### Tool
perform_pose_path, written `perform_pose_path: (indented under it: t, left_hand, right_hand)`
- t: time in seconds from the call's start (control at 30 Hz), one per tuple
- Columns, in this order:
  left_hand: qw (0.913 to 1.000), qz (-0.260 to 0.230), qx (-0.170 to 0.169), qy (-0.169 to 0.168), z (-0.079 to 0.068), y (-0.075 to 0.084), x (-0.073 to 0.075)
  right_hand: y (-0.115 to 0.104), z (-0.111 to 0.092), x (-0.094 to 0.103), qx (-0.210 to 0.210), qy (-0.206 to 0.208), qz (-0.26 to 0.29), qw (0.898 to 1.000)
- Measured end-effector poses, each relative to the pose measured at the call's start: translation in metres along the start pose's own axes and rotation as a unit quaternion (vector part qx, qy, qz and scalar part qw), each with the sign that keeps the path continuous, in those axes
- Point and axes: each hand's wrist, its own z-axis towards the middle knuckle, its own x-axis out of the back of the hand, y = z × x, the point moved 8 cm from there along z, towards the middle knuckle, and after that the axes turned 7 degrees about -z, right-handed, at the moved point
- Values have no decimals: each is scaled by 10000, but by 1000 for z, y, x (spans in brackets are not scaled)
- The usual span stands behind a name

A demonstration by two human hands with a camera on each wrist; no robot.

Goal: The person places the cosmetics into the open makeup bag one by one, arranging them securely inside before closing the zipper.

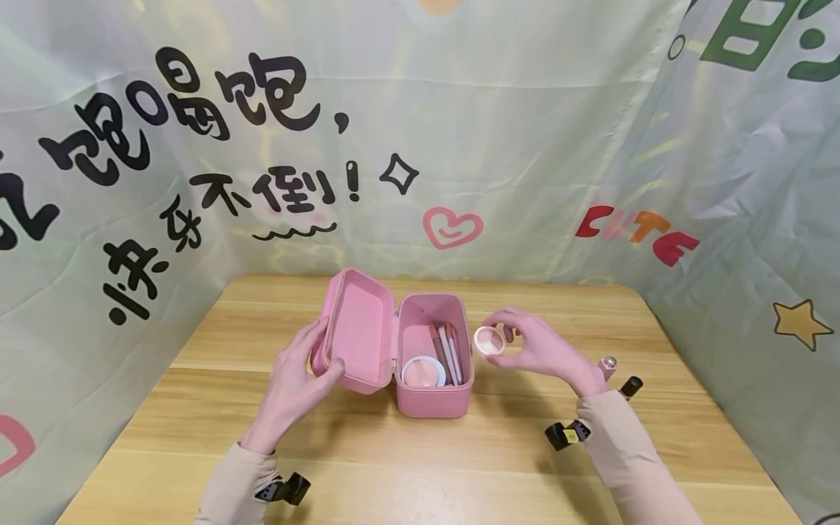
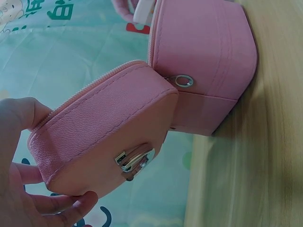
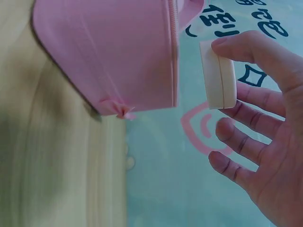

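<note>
A pink makeup case [image 1: 433, 402] stands unzipped, its lid [image 1: 361, 332] swung out to the left. My left hand [image 1: 289, 386] grips the outer end of that lid, with thumb and fingers on opposite sides; the lid's metal clasp [image 2: 136, 161] shows in the left wrist view. Just right of the case, my right hand [image 1: 541, 346] pinches a small round powder compact [image 1: 489, 340] between thumb and fingers, apart from the case wall. Edge-on in the right wrist view, this compact looks cream-white. Inside the case lie a larger round compact [image 1: 423, 373] and several slender makeup sticks [image 1: 450, 354].
Beyond my right wrist, a small pink tube with a shiny cap [image 1: 607, 366] and a black-capped item [image 1: 631, 387] lie on the wooden table [image 1: 420, 474], partly hidden by the sleeve. A printed cloth [image 1: 525, 146] encloses the table's back and sides.
</note>
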Motion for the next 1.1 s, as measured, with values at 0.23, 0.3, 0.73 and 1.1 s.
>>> perform_pose_path:
  t: [0.23,0.3,0.73,1.1]
  left_hand:
    - [10000,46,18,-17,0,1,0]
    - [10000,48,23,-17,0,1,0]
    - [9999,-10,65,-110,2,1,-1]
    - [9999,-38,53,-138,1,2,-1]
  right_hand:
    - [-7,22,1,136,-139,47,9998]
    - [-10,28,2,183,-172,61,9997]
    - [-17,68,0,108,-420,175,9989]
    - [-23,96,-8,40,-892,242,9957]
